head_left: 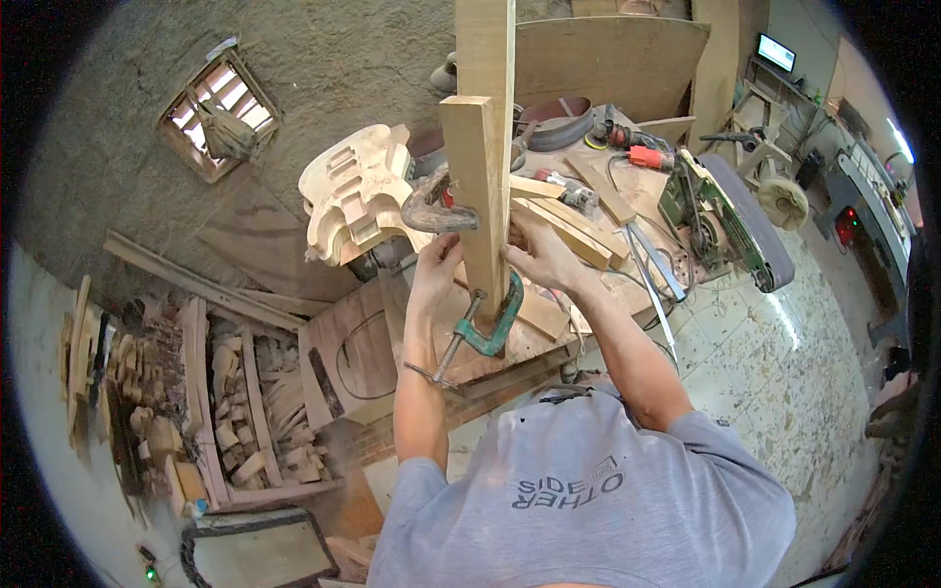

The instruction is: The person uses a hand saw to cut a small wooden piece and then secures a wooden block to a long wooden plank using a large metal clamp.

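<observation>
Two wooden boards stand upright, a short wooden block (pixel 472 176) in front of a taller wooden board (pixel 487 49). A worn grey C-clamp (pixel 423 213) grips the upper block from its left side. Low down, a green C-clamp (pixel 503 328) presses on the block, its screw and bar pointing toward me. My left hand (pixel 433 272) is closed just under the grey clamp, fingertips at the block's left edge; what they hold is hidden. On the right, my right hand (pixel 544 253) grips the board's edge, thumb in front, some fingers hidden.
The workbench (pixel 470 367) carries a guitar-shaped wooden body (pixel 353 191), loose wood strips (pixel 564 230), an orange-red power tool (pixel 649 157) and a belt sander (pixel 730 220). Wood offcuts (pixel 235 431) fill a rack at lower left. A machine (pixel 863 225) stands far right.
</observation>
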The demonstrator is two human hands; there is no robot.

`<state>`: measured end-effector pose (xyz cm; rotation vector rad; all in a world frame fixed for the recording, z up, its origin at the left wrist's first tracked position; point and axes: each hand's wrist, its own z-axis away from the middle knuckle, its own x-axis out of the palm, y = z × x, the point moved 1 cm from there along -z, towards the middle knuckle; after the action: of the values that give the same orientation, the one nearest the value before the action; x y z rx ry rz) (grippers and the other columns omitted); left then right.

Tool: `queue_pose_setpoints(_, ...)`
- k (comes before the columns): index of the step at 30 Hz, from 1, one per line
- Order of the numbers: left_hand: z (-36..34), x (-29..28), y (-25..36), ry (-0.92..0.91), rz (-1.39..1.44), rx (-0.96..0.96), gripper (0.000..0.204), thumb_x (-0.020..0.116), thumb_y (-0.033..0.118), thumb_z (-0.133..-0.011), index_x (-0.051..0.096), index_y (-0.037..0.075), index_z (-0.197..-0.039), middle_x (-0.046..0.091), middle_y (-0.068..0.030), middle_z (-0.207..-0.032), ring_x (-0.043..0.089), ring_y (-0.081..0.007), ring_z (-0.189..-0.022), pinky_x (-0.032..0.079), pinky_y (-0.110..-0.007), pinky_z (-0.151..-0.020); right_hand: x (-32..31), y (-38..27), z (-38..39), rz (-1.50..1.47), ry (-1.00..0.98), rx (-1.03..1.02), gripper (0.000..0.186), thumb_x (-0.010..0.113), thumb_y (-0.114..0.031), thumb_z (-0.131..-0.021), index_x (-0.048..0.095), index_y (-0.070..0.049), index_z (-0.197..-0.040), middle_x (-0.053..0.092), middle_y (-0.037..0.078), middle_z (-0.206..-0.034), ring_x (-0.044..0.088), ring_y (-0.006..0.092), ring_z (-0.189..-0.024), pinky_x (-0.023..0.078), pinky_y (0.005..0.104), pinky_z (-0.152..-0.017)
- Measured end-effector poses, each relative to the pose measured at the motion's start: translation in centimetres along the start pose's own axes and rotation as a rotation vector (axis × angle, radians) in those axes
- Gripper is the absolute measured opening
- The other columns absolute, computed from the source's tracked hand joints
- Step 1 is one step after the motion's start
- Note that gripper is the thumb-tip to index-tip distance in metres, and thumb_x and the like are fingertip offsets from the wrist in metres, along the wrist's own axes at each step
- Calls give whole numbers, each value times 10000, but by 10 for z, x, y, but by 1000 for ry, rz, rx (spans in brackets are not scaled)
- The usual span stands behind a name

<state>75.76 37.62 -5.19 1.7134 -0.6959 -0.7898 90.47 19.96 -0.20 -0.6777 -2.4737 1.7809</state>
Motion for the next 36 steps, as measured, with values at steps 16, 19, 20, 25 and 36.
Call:
queue_pose_setpoints(16, 7, 7, 6, 3, -63, 8, 314, 500, 64, -1010, 597, -54, -1284, 675, -90, -1168, 624, -153, -1033, 503, -307, -928, -4, -20, 10, 297, 87, -22, 451, 547, -194, -895, 493, 90, -1241, 654, 337, -1085, 670, 419, -1047, 524, 450, -914)
queue_pose_setpoints(19, 9, 15, 15, -3, -26, 23, 304, 502, 65, -1009, 606, -55, -1269, 675, -91, -1163, 621, -155, -1044, 498, -305, -938, -7, -16, 12, 335, 110, -77, 465, 536, -232, -907, 491, 86, -1243, 650, 343, -1086, 662, 441, -1036, 520, 463, -906)
queue_pose_setpoints(20, 9, 15, 14, -8, -30, 22, 304, 502, 65, -1009, 606, -55, -1269, 675, -91, -1163, 621, -155, -1044, 498, -305, -938, -7, -17, 13, 332, 115, -77, 465, 536, -232, -907, 491, 86, -1243, 650, 343, -1086, 662, 441, -1036, 520, 463, -906)
queue_pose_setpoints(25, 9, 10, 13, -12, -65, -4, 291, 493, 79, -1019, 608, -41, -1258, 673, -48, -1090, 600, -105, -916, 496, -267, -808, -6, -30, 16, 293, 45, 34, 488, 532, -270, -921, 481, 74, -1264, 648, 338, -1092, 631, 476, -1043, 495, 486, -926)
queue_pose_setpoints(36, 9, 10, 5, -13, 105, -68, 266, 482, 93, -1034, 604, -38, -1231, 668, -46, -1080, 598, -102, -936, 485, -259, -812, -4, -24, 16, 260, 102, -65, 653, 600, -500, -931, 488, 22, -1306, 674, 280, -1062, 682, 385, -936, 522, 444, -835)
